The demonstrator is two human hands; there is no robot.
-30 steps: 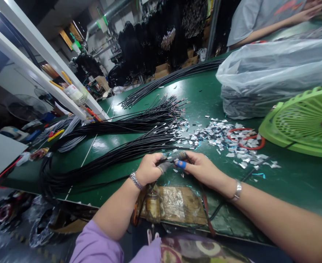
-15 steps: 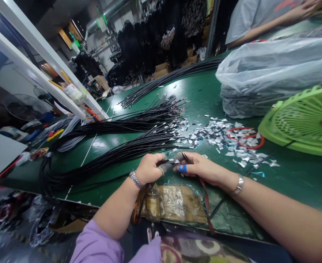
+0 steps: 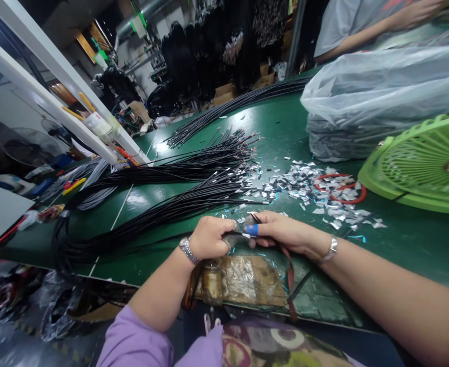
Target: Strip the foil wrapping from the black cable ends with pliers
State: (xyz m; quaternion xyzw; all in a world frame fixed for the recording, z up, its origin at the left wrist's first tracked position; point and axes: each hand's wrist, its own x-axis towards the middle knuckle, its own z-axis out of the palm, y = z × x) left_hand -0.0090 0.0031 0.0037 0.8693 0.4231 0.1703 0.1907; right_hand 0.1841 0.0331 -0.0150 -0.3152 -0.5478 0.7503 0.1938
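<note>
Evidently a light, springy thing: the black cable (image 3: 238,234) looks thin and jacketed, lying in a long easy curve rather than a slack droop, so I judge it bends readily but pushes back a little. It lies low over the near part of the green worktop (image 3: 285,137), running in from the left to the left hand (image 3: 211,238), which is closed around it, thumb and fingers pinched together. Its pale end pokes out towards the right hand (image 3: 281,229), whose fingers are nearly closed at that tip, the thumb wearing a blue band (image 3: 252,230). The jacket is probably smooth and a touch slippery; the best hold seems to be on the black part just behind the pale end — firm there, gentle at the tip, where any fine strands or foil could tear or bend.

Much is hard to make out. A slim dark object (image 3: 255,218) rises from the right hand, but whether it is a tool or more cable I cannot tell. Nor can I say whether the right fingers actually touch the pale end or only sit beside it. The left palm hides a stretch of the cable — and farther left its line merges near the cable bundle (image 3: 170,206), so its far end cannot be traced.
</note>
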